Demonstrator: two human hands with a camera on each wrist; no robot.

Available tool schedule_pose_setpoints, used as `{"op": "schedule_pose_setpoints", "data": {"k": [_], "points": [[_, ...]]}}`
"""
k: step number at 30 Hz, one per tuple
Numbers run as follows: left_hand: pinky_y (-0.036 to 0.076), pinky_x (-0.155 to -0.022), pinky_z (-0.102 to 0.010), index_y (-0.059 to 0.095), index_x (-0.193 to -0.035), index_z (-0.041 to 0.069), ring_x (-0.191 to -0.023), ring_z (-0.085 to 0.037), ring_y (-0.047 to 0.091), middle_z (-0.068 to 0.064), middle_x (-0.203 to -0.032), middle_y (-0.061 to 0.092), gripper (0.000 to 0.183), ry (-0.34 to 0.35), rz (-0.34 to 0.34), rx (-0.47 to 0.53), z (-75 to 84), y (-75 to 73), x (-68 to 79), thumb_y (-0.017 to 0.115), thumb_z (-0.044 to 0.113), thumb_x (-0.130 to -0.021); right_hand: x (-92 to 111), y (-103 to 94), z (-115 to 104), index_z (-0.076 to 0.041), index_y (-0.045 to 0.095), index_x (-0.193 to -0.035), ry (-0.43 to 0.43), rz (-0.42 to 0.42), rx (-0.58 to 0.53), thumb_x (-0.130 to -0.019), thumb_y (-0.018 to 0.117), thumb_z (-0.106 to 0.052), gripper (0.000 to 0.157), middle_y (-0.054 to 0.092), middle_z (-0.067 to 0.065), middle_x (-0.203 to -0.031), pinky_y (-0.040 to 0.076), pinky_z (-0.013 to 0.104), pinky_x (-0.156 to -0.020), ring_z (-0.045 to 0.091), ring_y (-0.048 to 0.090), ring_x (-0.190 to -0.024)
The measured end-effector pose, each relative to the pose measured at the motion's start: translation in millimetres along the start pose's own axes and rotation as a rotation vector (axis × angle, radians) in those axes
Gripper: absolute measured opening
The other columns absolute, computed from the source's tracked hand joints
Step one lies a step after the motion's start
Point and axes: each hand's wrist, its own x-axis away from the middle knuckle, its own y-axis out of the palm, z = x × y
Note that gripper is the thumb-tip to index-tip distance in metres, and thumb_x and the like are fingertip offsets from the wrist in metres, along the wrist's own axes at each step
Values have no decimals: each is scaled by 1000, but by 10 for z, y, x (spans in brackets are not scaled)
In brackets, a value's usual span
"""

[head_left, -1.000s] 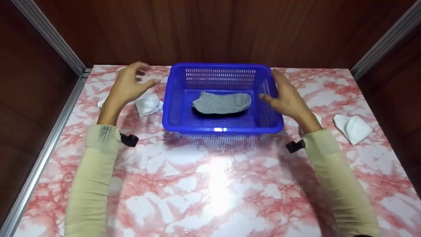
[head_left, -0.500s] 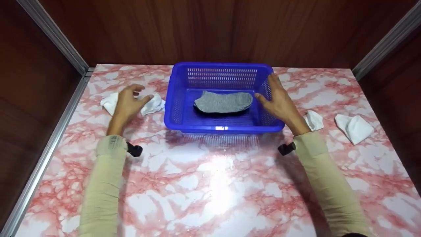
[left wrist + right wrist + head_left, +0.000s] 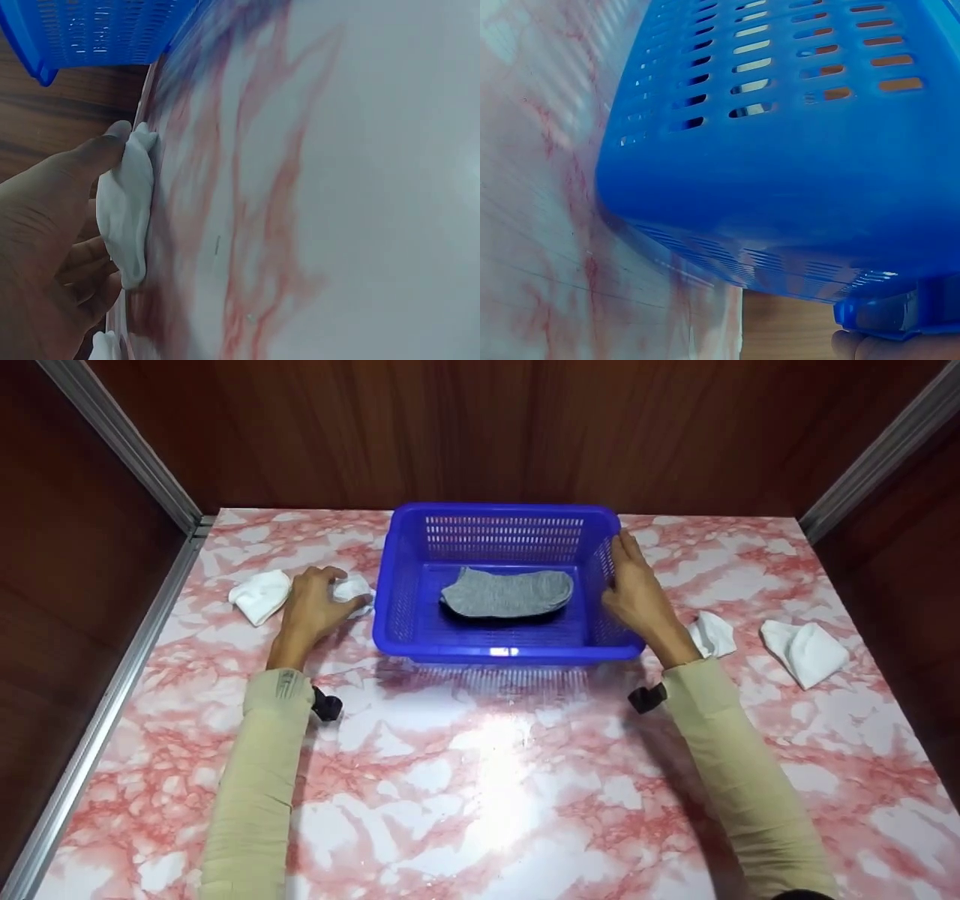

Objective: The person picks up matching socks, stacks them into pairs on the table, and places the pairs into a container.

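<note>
The left hand (image 3: 309,604) is lying lower and nearer the blue basket (image 3: 442,651) than in the earlier frame; the right hand's (image 3: 639,594) thumb is sitting closer to the right wall. The left thumb and fingers are curling round a white cloth (image 3: 352,589), which is lying on the table (image 3: 420,780) just beside the basket's left side; firmness cannot be told. The right hand is gripping the right rim. Possible fault: slipping cloth. Cause: thumb catching only the edge. Possible fault: basket sliding, its grey sock (image 3: 510,593) shifting. Cause: right hand pulling unevenly.
</note>
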Motion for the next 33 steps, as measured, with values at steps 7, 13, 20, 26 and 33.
{"op": "schedule_pose_setpoints", "data": {"k": [7,13,20,26,33], "points": [[46,-105,-57,68,-129,-1,-121,-47,59,-29,-122,67,54,11,-9,-34,-28,-2,7,80,32,-88,-4,5,2,13,20,-161,3,2,23,-89,46,4,77,16,30,-173,20,52,-133,46,21,-160],[51,-101,-54,74,-117,1,-116,-41,68,-24,-117,75,28,8,2,30,-43,-39,47,67,13,-93,-5,3,-1,14,19,-160,1,-6,27,-90,47,3,76,14,31,-173,18,52,-133,45,18,-161],[53,-100,-52,74,-115,-2,-113,-39,70,-23,-113,77,26,22,4,69,-72,-82,82,63,7,-93,6,27,0,15,19,-160,0,-10,38,-89,47,4,77,14,32,-172,18,51,-134,46,18,-161],[52,-97,-51,75,-111,0,-110,-37,71,-22,-110,78,23,35,19,84,-41,-148,128,63,4,-93,5,33,7,16,20,-159,-13,-11,47,-88,45,4,77,16,34,-171,17,52,-134,46,18,-161],[51,-99,-50,75,-110,-2,-109,-37,71,-23,-110,78,23,65,43,87,54,-256,151,63,2,-91,0,13,7,15,18,-160,-14,-5,43,-89,45,4,78,15,33,-171,19,52,-133,45,19,-161]]}}
